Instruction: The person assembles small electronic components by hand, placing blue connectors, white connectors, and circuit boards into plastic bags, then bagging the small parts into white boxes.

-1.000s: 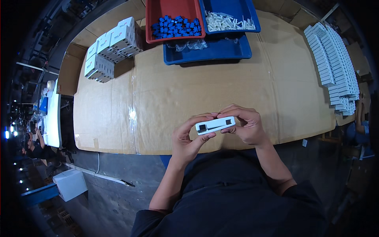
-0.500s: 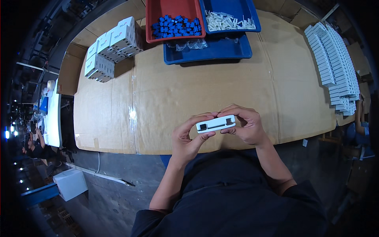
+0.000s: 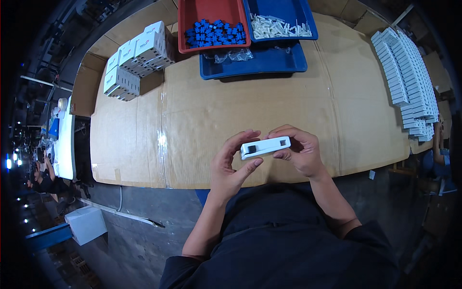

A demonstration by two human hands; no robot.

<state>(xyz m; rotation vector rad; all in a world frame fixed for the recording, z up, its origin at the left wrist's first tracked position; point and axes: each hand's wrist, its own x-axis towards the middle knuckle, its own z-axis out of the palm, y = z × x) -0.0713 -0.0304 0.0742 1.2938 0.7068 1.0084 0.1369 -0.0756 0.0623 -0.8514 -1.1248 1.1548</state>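
Note:
A white rectangular plastic housing [image 3: 266, 147] is held in front of my body, just above the near part of the table. Its near side shows a dark square opening close to each end. My right hand [image 3: 303, 150] is closed on the right end, fingers over the far edge and thumb below. Around the left end, my left hand [image 3: 231, 161] has its fingers and thumb spread apart. The fingertips stand off the far edge and the thumb lies just under the near edge; whether it still touches the housing is hard to see.
A red tray [image 3: 181, 43] of blue plastic parts and a blue tray [image 3: 315, 33] of white parts stand at the far side. Before them sits another blue tray [image 3: 250, 72] with clear plastic bags. White boxes [image 3: 122, 82] stack at left, white housings [image 3: 404, 77] at right, on cardboard [image 3: 231, 106].
The housing has turned in my hands, so its long slot no longer shows, and has shifted slightly right. My left fingers have loosened and lifted away from its edge.

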